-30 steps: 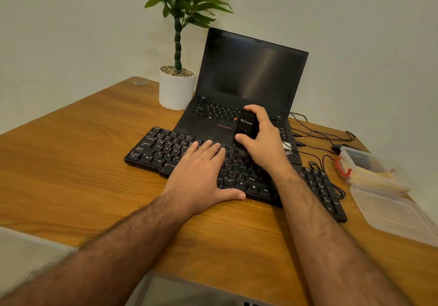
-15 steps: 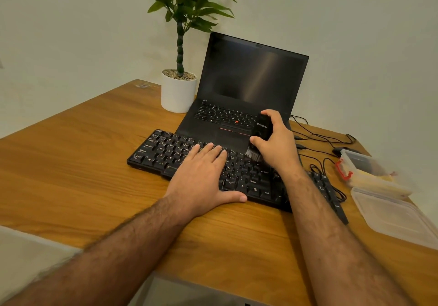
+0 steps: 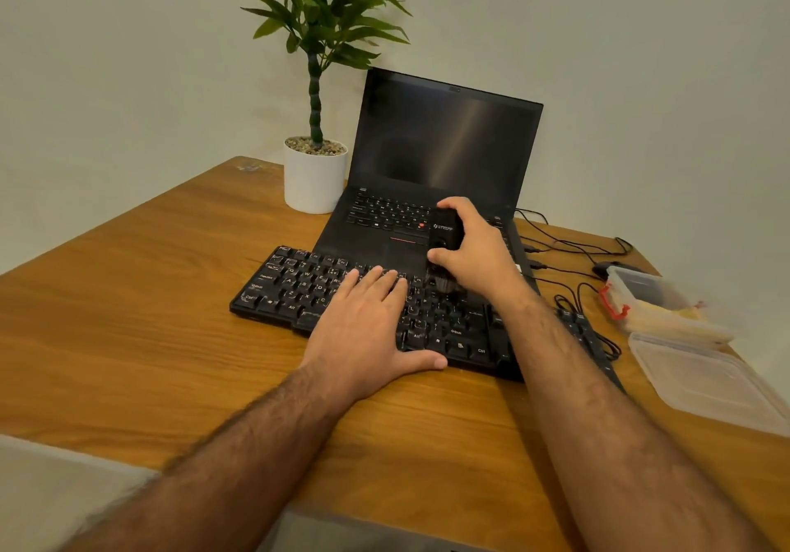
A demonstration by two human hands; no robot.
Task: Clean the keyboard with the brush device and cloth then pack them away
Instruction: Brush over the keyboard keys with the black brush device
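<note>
The keyboard (image 3: 384,308) lies on the bench (image 3: 149,316), just in front of the laptop (image 3: 427,192), with its long side running from left to right. The right hand (image 3: 474,248) has its grip wrapped around the brush (image 3: 444,248). The brush stands almost straight up, with its dark bristles pointing down and touching the keys in the back row, near the middle of the keyboard. The left hand (image 3: 367,329) lies flat on the keys just left of the brush, fingers straight and holding nothing; it seems to keep the keyboard from sliding. Most of the unbrushed keys that can be reached lie to the right of the brush, so the next sweep should probably run along the long side that way. The right hand is the nearer one for that. The open box (image 3: 667,308) sits well to the right of the keyboard, with its lid (image 3: 705,380) beside it. I cannot pick out the cloth for sure.
</note>
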